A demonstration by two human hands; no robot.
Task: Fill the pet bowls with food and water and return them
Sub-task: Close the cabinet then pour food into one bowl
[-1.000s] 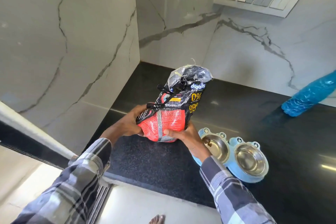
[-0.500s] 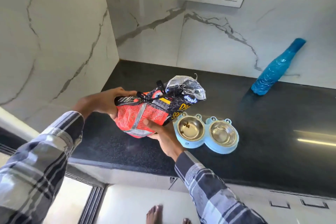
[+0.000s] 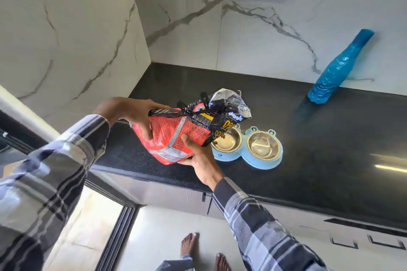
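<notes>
1. A person in a plaid shirt stands at a black countertop in a marble-walled corner, seen from above.
2. Both hands hold a red-and-black pet food bag tipped on its side — its crumpled silver mouth points right, over the nearer bowl, seemingly to let kibble slide out.
3. The left hand grips the bag's closed bottom end, fingers curled round it, apparently to raise that end.
4. The right hand cups the bag from beneath, thumb pressed on its face, bearing the weight and steadying the aim.
5. A light blue double pet bowl sits on the counter just right of the bag; its left steel bowl shows a few kibble pieces near the rim, its right steel bowl looks empty.
6. A blue water bottle stands against the wall, well apart — probably for the water step, not yet done.
</notes>
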